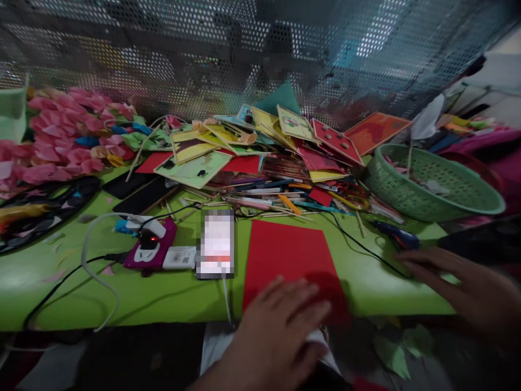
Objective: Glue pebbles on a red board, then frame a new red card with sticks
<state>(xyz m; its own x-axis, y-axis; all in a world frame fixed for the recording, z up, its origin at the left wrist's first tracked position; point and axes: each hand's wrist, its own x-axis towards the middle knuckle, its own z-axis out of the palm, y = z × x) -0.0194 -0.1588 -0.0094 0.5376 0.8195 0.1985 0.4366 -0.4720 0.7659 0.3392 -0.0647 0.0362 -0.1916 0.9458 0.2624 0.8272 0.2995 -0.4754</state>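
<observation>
A sheet of red paper (288,250) lies flat on the green table, close to its front edge. My left hand (280,326) is over the sheet's lower edge with fingers stretched out; whether it presses on the paper I cannot tell. At the right, my right hand (464,282) reaches in from the side, its fingers extended and apart, slightly blurred. Just beyond those fingertips lies a dark blue glue gun (394,234), with a black cord (362,247) running left from that area. Nothing shows in either hand.
Left of the paper are a phone (215,244) and a purple power strip (150,250) with cables. Behind lie piled decorated cards (195,165), pens (264,191) and scissors (350,201). A green basket (435,190) stands right; pink paper petals (69,136) heap left.
</observation>
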